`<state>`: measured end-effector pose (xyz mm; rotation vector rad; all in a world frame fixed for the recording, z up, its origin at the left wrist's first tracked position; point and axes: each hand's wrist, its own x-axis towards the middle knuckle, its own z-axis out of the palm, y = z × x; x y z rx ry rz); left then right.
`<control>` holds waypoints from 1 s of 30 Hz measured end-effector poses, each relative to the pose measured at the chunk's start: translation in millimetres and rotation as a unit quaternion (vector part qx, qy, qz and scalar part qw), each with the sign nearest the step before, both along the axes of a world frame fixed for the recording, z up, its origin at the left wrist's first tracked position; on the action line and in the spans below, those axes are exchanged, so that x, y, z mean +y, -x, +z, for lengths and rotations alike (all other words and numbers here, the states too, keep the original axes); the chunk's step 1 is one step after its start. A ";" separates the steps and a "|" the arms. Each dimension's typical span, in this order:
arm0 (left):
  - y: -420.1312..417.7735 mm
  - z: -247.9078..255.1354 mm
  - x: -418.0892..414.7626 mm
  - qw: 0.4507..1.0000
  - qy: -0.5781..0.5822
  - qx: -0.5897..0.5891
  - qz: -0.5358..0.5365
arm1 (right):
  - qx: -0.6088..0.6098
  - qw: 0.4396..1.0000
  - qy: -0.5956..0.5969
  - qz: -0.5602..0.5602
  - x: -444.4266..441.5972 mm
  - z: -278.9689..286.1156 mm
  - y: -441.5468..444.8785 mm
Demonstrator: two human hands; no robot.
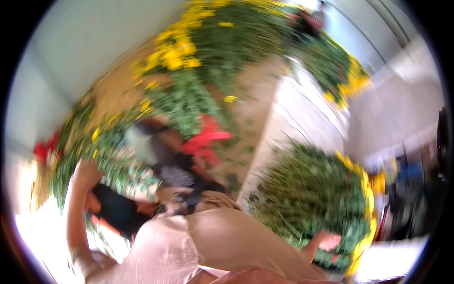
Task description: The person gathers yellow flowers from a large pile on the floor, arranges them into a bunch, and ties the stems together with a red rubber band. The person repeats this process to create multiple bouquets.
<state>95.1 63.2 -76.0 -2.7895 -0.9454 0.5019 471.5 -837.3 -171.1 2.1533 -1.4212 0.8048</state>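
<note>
The view is strongly blurred. My left hand [87, 172] is raised at the left, in front of green stems and leaves; its fingers look bent, and whether it holds anything is unclear. At the lower right my right hand [329, 240] is over the leafy edge of a large pile of yellow flowers [308, 191]; I cannot make out its grip. Between my hands, a co-worker in dark clothing [173, 167] is beside red strips of material [209, 136]. A bunch of green stems [188, 96] with yellow blooms lies just beyond.
More yellow flowers [173, 49] lie along the pale wall at the far side. Another person [310, 21] is at the far right. A white sheet [305, 103] covers part of the brown floor [255, 81]. Dark and blue objects [408, 181] stand at the right edge.
</note>
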 end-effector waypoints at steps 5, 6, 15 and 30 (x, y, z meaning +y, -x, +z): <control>8.3 42.8 -41.0 0.988 0.075 -0.029 0.135 | 0.004 0.961 0.089 0.264 91.7 25.9 -127.8; 19.5 49.7 -50.2 0.983 0.083 -0.049 0.157 | 0.001 0.940 0.063 0.336 145.8 51.6 -139.9; 72.1 80.5 -94.9 0.946 0.135 -0.132 0.262 | 0.234 0.362 -0.239 0.870 582.2 78.3 -211.7; 55.7 88.1 -35.6 0.891 0.357 -0.162 0.229 | 0.561 -0.001 -0.069 0.825 943.9 -212.1 -0.2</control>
